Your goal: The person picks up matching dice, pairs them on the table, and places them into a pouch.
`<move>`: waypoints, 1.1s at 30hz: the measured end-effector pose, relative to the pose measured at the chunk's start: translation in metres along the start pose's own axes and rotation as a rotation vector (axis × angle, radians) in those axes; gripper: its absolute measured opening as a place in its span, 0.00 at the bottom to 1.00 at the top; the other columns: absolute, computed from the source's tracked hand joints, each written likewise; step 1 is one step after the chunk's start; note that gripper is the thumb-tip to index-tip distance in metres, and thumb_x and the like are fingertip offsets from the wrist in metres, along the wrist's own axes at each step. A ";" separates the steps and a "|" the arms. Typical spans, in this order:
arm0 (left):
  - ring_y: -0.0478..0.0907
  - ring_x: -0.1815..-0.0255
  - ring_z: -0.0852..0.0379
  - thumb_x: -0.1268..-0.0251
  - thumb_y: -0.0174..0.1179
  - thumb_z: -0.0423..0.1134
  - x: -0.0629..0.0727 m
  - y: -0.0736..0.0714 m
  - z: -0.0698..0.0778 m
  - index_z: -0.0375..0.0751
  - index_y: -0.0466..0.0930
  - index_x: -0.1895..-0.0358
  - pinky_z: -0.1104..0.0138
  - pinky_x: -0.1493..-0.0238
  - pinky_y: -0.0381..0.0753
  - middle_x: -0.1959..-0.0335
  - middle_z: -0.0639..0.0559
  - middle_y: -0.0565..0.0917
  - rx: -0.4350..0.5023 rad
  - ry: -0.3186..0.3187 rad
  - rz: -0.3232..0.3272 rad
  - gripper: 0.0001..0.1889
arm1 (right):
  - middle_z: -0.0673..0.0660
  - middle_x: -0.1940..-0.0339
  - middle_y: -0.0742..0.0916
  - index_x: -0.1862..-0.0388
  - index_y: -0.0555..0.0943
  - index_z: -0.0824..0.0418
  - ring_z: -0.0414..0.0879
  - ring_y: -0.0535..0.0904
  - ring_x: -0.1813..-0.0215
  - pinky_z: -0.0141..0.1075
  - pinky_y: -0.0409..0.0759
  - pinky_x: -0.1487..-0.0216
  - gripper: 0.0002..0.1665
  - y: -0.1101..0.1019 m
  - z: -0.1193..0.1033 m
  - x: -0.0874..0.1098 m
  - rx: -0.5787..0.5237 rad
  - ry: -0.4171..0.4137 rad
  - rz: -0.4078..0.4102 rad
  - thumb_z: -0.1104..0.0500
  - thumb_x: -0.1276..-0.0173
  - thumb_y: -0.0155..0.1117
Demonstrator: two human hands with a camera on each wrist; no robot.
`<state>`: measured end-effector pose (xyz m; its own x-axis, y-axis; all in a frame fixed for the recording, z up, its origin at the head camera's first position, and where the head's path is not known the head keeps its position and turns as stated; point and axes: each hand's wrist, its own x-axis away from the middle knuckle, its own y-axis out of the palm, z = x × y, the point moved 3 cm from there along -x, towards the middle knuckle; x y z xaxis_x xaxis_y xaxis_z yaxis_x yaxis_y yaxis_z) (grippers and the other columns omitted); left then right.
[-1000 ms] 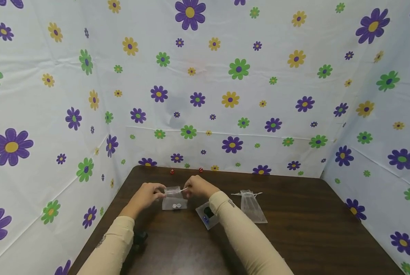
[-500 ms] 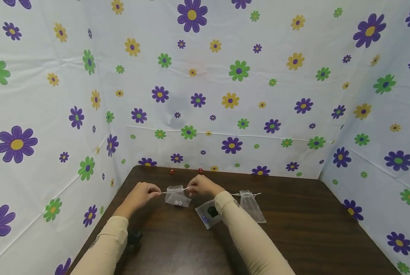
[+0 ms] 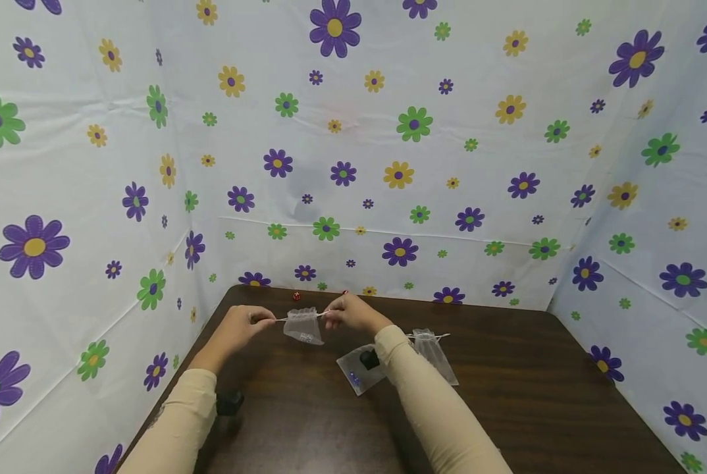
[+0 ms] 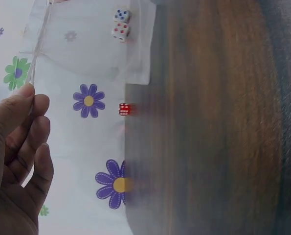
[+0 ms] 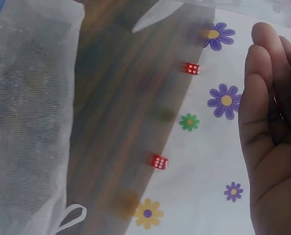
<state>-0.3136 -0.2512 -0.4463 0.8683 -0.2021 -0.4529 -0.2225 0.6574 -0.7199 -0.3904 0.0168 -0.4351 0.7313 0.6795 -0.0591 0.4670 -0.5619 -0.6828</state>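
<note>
A sheer white drawstring bag (image 3: 303, 325) hangs between my hands in the head view, its mouth gathered into ruffles. Two white dice (image 4: 121, 24) show through the mesh near its bottom in the left wrist view. My left hand (image 3: 241, 329) pinches the drawstring (image 4: 39, 44) on the left side between thumb and forefinger, other fingers loosely curled. On the opposite side, my right hand (image 3: 355, 315) pinches the other string end, which stretches taut to the bag. In the right wrist view, my right fingertips are partly cut off at the frame edge.
Along the table's back edge sit two red dice, a left die (image 5: 192, 68) and a right die (image 5: 160, 162). A sheer bag with blue dice (image 3: 353, 378) lies below my right forearm. Another sheer bag (image 3: 439, 359) lies right of it. Flowered cloth walls (image 3: 377, 210) surround the table (image 3: 537, 382).
My left hand has gone from the bag's mouth to its string and moved left. The mouth has drawn together, and the bag has risen and tilted between my hands.
</note>
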 end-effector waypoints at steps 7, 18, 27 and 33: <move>0.82 0.69 0.59 0.35 0.70 0.36 -0.002 -0.013 0.004 0.39 0.90 0.64 0.62 0.64 0.83 0.67 0.52 0.89 -0.011 0.045 0.049 0.04 | 0.62 0.67 0.90 0.56 0.86 0.72 0.60 0.85 0.61 0.48 0.84 0.51 0.14 -0.004 -0.004 -0.005 -0.105 -0.020 -0.028 0.63 0.21 0.57; 0.80 0.70 0.61 0.35 0.70 0.38 -0.001 -0.019 0.002 0.40 0.89 0.65 0.64 0.65 0.81 0.69 0.54 0.88 -0.010 0.023 0.028 0.05 | 0.68 0.67 0.89 0.58 0.86 0.75 0.73 0.81 0.56 0.57 0.82 0.50 0.13 -0.002 -0.001 -0.009 -0.155 -0.013 -0.021 0.66 0.22 0.56; 0.80 0.70 0.62 0.35 0.70 0.37 -0.001 -0.012 -0.004 0.40 0.88 0.66 0.64 0.65 0.80 0.71 0.55 0.88 0.008 0.027 0.035 0.04 | 0.60 0.70 0.90 0.60 0.87 0.71 0.49 0.85 0.68 0.48 0.85 0.55 0.13 0.002 0.007 -0.012 -0.119 0.018 0.009 0.65 0.23 0.58; 0.78 0.71 0.61 0.34 0.69 0.36 -0.004 -0.010 -0.008 0.41 0.87 0.67 0.62 0.65 0.79 0.71 0.55 0.87 -0.003 0.003 0.037 0.04 | 0.64 0.67 0.90 0.58 0.88 0.71 0.62 0.87 0.61 0.45 0.86 0.55 0.13 0.004 0.014 -0.018 -0.060 0.034 0.039 0.64 0.23 0.59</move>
<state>-0.3188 -0.2620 -0.4414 0.8579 -0.1800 -0.4813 -0.2561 0.6623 -0.7041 -0.4089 0.0092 -0.4470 0.7656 0.6405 -0.0592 0.4661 -0.6159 -0.6352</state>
